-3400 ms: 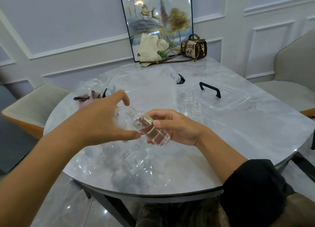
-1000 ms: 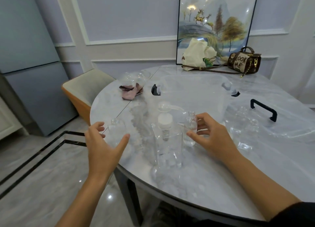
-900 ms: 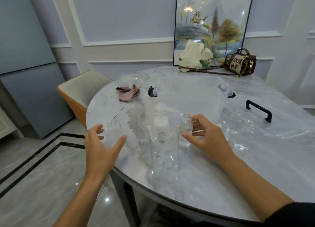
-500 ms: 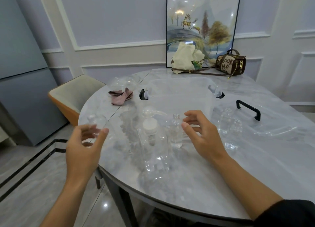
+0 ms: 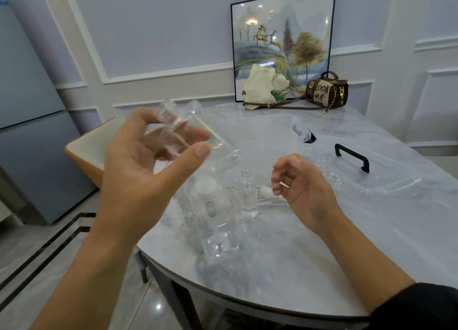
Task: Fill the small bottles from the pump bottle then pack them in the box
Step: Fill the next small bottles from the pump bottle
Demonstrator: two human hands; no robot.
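The left hand (image 5: 148, 161) gripped a small bottle (image 5: 171, 126) aloft, blurred. The pump bottle (image 5: 213, 218) and a second bottle (image 5: 247, 195) stood on the desk (image 5: 322, 255). The right hand (image 5: 304, 188) hung loosely curled, empty. The box (image 5: 267, 136) looked unpacked, so I reckoned most work remained.

Left hand (image 5: 148, 163) was up high, forearm bare, palm turned toward the camera, thumb stretched out and fingers curled round a blurred small bottle (image 5: 171, 128). Right hand (image 5: 307, 190) hovered lower, fingers curled toward the palm, a thin white sliver (image 5: 284, 184) at the fingertips, pinched or not, hard to say. A black sleeve (image 5: 426, 307) covered the right upper forearm.
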